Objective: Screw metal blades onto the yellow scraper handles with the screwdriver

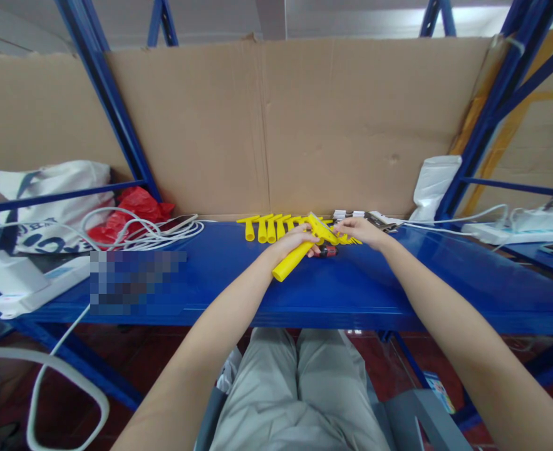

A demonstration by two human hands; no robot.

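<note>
1. On my feed, the left hand (295, 242) grips a yellow T-shaped tool (290, 264) between both hands.
2. The right hand (359, 231) is at its wide end; I cannot tell whether it pinches.
3. Beyond the left hand, I see similar yellow tools (271, 232) lined up.

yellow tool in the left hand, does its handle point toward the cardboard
No, the yellow tool in the left hand has its handle pointing toward the near edge of the blue table, away from the cardboard.
</note>
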